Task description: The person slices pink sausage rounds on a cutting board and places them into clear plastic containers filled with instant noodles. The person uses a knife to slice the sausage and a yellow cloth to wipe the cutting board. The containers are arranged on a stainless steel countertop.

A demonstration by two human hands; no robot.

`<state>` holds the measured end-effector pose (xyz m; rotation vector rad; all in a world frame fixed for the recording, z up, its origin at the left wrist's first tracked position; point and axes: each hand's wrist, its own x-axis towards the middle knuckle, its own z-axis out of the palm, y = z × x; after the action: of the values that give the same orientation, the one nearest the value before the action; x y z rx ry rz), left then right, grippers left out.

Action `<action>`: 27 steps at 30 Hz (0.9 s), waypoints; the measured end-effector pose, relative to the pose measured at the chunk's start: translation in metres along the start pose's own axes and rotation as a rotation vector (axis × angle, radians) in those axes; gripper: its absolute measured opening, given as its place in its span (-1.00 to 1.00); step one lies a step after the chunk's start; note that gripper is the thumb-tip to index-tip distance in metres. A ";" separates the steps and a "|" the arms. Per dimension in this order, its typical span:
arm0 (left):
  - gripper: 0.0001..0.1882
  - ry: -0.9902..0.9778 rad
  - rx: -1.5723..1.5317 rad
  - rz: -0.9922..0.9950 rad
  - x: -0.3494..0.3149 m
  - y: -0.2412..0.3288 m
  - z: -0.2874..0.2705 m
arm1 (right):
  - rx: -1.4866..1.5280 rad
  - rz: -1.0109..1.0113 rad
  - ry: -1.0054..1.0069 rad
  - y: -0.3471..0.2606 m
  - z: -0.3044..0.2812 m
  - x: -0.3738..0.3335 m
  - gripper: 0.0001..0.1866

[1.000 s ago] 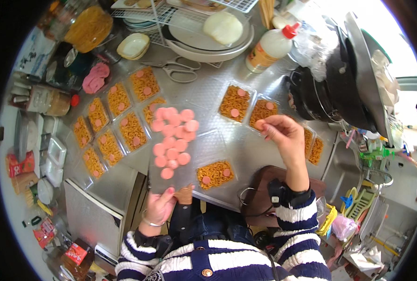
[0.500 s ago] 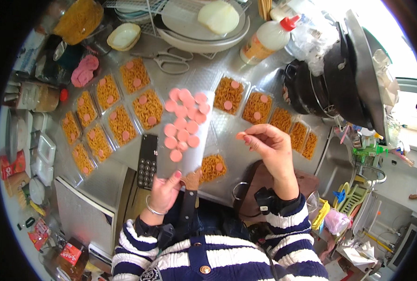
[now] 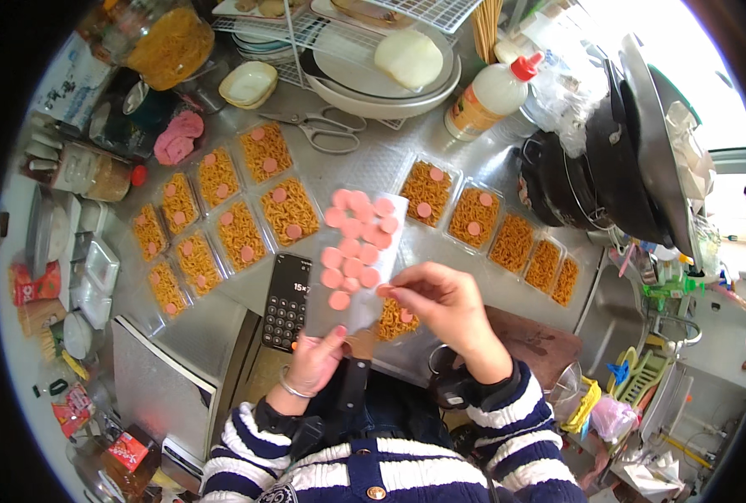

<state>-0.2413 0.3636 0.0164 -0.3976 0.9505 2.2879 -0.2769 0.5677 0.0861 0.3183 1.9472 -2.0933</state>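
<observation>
Left hand: from my end I see the left hand (image 3: 316, 362) gripping the knife (image 3: 327, 318) low on its wide blade, thumb on top; the black handle points back toward the body.
Right hand: the right hand (image 3: 444, 303) is closed in a pinch, gripping one slice (image 3: 384, 291) between thumb and finger at the blade's right edge.
Pink slices: I count about seventeen slices (image 3: 350, 247) lying on the blade; several overlap, so I cannot be exact.
Noodles, left: eight portions (image 3: 239, 236) in clear trays, in two rows of four, each with two slices.
Noodles, right: five portions (image 3: 512, 243) in a slanting row; the two farthest from the body carry two slices each, and I see none on the other three.
Noodles, near: one portion (image 3: 400, 327) partly behind the knife and right hand, one slice visible on it; I cannot tell about the hidden part.
Phone: one phone (image 3: 285, 312), calculator on screen, left of the blade.
Back of counter: one pair of scissors (image 3: 331, 134), one red-capped bottle (image 3: 486, 99), one pale bowl (image 3: 249, 84), one pink cloth (image 3: 178, 139).
Near right: one brown board (image 3: 534, 339), beside the right forearm.
</observation>
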 end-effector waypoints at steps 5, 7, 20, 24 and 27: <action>-0.62 -0.016 -0.008 0.051 0.006 -0.011 0.014 | -0.216 -0.204 -0.037 -0.008 0.009 0.008 -0.91; -0.61 -0.035 -0.008 0.057 0.008 -0.008 0.011 | -0.204 -0.116 0.083 -0.005 -0.008 0.010 -0.92; -0.54 0.031 0.055 0.127 0.002 0.006 -0.016 | -0.236 -0.077 0.618 0.029 -0.147 0.019 -0.97; -0.56 0.059 0.047 0.121 -0.001 0.004 -0.016 | -0.240 -0.064 0.564 0.033 -0.136 0.039 -0.97; -0.56 0.067 0.058 0.135 -0.002 0.003 -0.015 | -0.072 -0.067 0.475 0.033 -0.120 0.060 -0.97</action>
<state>-0.2412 0.3502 0.0087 -0.3980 1.1051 2.3738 -0.3244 0.6824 0.0265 0.8078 2.3098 -2.1246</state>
